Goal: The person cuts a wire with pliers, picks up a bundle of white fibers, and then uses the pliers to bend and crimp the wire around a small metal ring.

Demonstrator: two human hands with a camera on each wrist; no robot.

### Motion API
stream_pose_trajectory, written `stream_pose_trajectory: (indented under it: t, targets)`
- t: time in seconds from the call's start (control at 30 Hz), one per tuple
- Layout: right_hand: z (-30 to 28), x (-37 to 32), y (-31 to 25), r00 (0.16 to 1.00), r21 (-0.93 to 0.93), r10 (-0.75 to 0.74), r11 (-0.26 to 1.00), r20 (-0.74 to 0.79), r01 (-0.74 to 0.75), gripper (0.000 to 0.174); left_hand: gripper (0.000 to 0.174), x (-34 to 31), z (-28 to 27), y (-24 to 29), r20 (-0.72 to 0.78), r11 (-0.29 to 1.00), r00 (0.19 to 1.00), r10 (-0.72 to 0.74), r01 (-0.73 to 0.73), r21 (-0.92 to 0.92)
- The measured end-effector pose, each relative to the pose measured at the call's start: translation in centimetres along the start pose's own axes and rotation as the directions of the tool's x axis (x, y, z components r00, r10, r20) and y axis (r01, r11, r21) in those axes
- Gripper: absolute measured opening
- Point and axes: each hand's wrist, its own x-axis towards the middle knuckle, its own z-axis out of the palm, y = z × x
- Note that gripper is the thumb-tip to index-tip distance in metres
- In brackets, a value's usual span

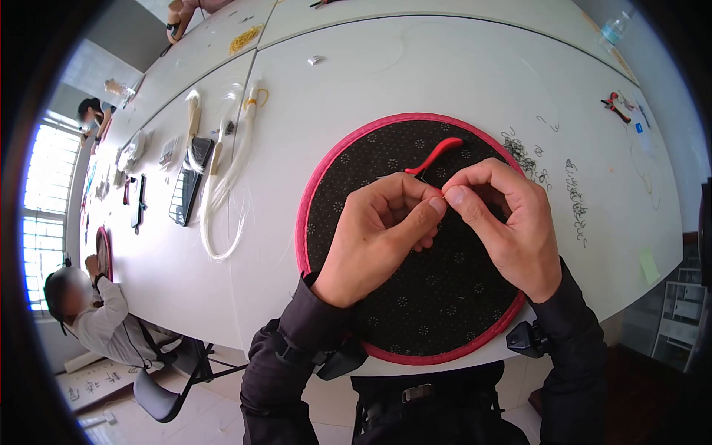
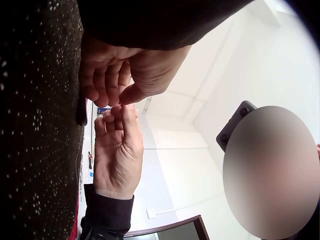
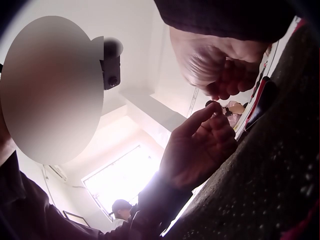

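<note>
Above a round black mat with a pink rim (image 1: 404,322), the left hand (image 1: 374,241) and right hand (image 1: 515,230) meet at their fingertips. Thumb and index finger of each pinch a tiny item (image 1: 443,196), mostly covered, its shape unclear. Red-handled pliers (image 1: 437,154) lie on the mat just beyond the hands. In the left wrist view the left hand (image 2: 142,70) is above the right hand (image 2: 119,157), thumb and index tips together. The right wrist view has the right hand (image 3: 217,60) at the top and the left hand (image 3: 197,150) below.
Small dark wire-like pieces (image 1: 521,156) are scattered right of the mat, with another pair of pliers (image 1: 615,107) farther off. To the left are bundles of pale strands (image 1: 215,204) and a black tray-like object (image 1: 189,185). Another person (image 1: 104,319) sits at the far left.
</note>
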Motion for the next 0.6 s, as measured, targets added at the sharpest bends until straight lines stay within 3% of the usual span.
stream_pose_trajectory:
  t: [0.43,0.53,0.6]
  targets:
    - [-0.1,0.0,-0.3,1.000,-0.061,-0.003,0.998,-0.006,0.003,0.013,0.014,0.1,0.0,-0.1,-0.028,1.000,1.000,0.010,-0.009,0.011]
    - [-0.3,0.0,-1.0,0.993,0.059,0.069,0.996,-0.094,-0.064,0.018,0.014,0.0,-0.2,0.0,-0.061,1.000,0.998,0.030,-0.030,0.006]
    - [-2.0,-0.3,-5.0,0.927,0.018,0.336,0.939,0.166,-0.344,0.032,0.013,0.0,-0.4,-0.1,-0.096,0.998,0.993,0.065,-0.067,-0.014]
